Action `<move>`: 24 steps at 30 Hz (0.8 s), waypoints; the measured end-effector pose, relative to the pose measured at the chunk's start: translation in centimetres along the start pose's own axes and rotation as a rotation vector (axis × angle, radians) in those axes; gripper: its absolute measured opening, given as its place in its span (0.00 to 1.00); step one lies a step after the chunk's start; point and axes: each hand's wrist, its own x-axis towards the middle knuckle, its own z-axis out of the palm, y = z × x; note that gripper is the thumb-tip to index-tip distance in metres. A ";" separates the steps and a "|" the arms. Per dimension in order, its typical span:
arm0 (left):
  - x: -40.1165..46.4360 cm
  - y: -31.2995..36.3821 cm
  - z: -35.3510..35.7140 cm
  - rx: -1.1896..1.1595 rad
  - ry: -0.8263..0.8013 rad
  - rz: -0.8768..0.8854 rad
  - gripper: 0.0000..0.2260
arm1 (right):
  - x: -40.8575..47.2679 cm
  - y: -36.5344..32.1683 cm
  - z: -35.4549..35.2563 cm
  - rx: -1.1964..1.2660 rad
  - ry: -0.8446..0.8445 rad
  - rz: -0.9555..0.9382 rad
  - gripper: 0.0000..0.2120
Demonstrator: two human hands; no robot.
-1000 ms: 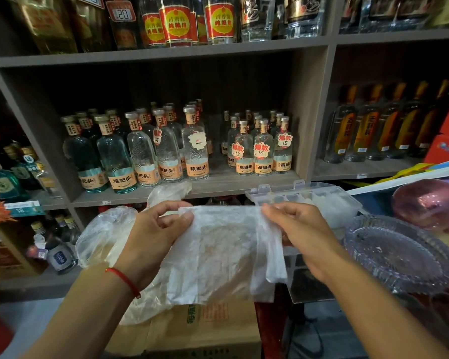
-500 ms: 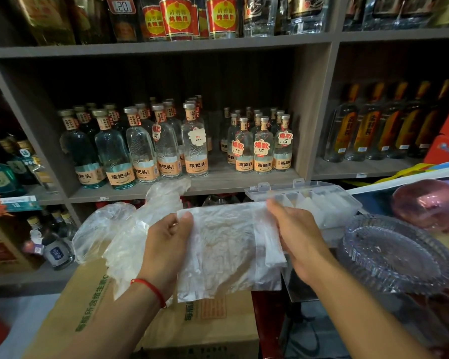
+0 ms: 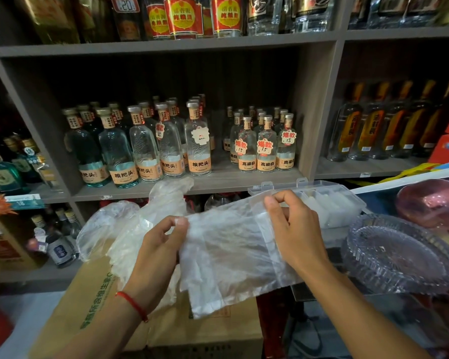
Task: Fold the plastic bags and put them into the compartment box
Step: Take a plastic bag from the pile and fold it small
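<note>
Before the shelves: a person holds a plastic bag (image 3: 226, 257) up in both hands, above a cardboard carton (image 3: 94, 307)
Plastic bag: clear, flattened into a wide band, tilted with its right end higher; the lower edge hangs free over the carton
Left hand (image 3: 157, 257): fingers (image 3: 178, 222) curled, pinching the bag's left top edge; a red string (image 3: 132, 304) circles the wrist
Right hand (image 3: 296, 231): fingers (image 3: 278, 200) curled, pinching a narrow folded flap at the bag's right top edge
Loose bags (image 3: 119, 229): crumpled clear heap behind the left hand, resting on the carton
Compartment box (image 3: 329, 200): clear plastic, lid raised, just behind the right hand; pale folded pieces lie in its cells
Glass dish (image 3: 399, 255): ribbed, clear, to the right of the box
Shelf (image 3: 218, 181): rows of clear bottles (image 3: 197, 146) with orange labels; some carry price tags
</note>
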 end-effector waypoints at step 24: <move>-0.6 1.3 -0.3 -0.091 0.016 -0.094 0.21 | -0.4 1.3 -2.6 0.569 -0.645 0.524 0.37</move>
